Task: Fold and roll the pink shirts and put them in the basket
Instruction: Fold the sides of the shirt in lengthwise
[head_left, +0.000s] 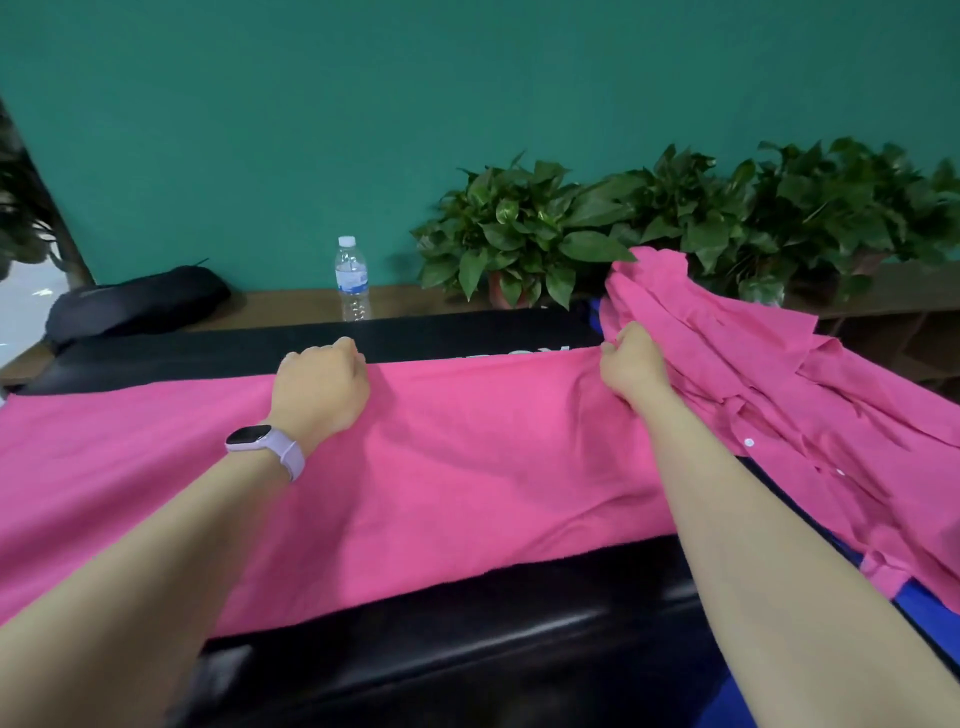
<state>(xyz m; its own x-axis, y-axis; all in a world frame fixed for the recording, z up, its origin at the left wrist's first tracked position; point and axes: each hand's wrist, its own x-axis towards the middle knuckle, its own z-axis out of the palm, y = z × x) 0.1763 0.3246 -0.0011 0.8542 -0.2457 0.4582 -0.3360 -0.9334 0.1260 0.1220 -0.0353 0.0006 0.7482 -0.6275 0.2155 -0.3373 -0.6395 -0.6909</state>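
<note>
A pink shirt lies spread flat across the black padded table, reaching from the left edge of view to the middle right. My left hand, with a pale watch on the wrist, grips the shirt's far edge with curled fingers. My right hand pinches the same far edge further right. A heap of more pink shirts with white buttons lies at the right, touching my right hand. No basket is in view.
A water bottle stands on the wooden ledge behind the table. A black bag lies at the left of it. Potted plants line the green wall. Blue cloth shows under the heap.
</note>
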